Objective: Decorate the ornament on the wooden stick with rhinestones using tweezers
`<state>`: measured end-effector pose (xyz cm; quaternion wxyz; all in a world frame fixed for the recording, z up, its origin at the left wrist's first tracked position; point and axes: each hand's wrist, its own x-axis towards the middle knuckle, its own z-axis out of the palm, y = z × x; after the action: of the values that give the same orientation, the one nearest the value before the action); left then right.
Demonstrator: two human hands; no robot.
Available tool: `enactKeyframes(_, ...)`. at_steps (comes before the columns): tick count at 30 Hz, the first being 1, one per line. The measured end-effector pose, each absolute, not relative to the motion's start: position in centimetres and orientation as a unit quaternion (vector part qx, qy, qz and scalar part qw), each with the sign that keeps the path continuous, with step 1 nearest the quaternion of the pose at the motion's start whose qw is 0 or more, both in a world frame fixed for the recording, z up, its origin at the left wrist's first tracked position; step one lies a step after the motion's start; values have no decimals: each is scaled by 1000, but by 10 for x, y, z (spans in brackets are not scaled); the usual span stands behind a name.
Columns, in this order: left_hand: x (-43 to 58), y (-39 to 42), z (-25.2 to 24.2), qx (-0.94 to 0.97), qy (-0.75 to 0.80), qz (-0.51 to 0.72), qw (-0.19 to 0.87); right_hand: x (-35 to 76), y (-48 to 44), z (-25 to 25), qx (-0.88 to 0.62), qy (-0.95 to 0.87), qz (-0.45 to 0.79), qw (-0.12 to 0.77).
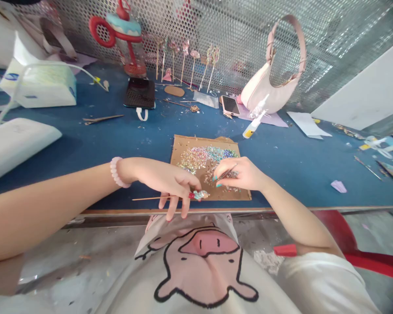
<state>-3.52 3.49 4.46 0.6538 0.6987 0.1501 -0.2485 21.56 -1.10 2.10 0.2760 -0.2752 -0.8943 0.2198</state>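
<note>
Left hand over the near left part of the cardboard sheet, palm mostly down, fingers bent and slightly spread, a few hanging past the sheet's near left corner; it holds a thin decorated stick lying roughly sideways across the fingers, exact thumb contact partly hidden. Stick's plain end points left, beyond the cardboard; its red section and glittery bead-covered head stick out just past the fingertips, above the cardboard's near edge. Right hand over the right part of the cardboard, fingers closed narrow in a pinch around metal tweezers; cannot tell if the tweezer tips grip a bead. Stick's head sits left and nearer the body from the right fingertips, close but apart. Loose beads spread over the cardboard's middle and far part, pink and yellowish at left, pale blue then dark blue toward the right; some lie under and around the right hand. Glue bottle beyond the cardboard's far right corner, tilted. Pink phone and pale handbag farther back behind it, on the right. Black device behind the cardboard to the left, scissors farther left. Row of finished-looking decorated sticks upright well behind the cardboard, by the perforated panel. Lilac scrap well right of the cardboard, on the blue table.
</note>
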Motion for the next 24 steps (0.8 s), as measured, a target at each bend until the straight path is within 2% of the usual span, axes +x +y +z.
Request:
enactKeyframes(15,-34,36,40,694,138,-234,667,216,-10,22,-297,-882,258,259)
enactKeyframes(21,-33,31,40,695,139,-218,671,213,-11,16,-309,-808,378,329)
enactKeyframes(24,-31,26,40,692,136,-212,676,209,-13,15,-317,-776,436,328)
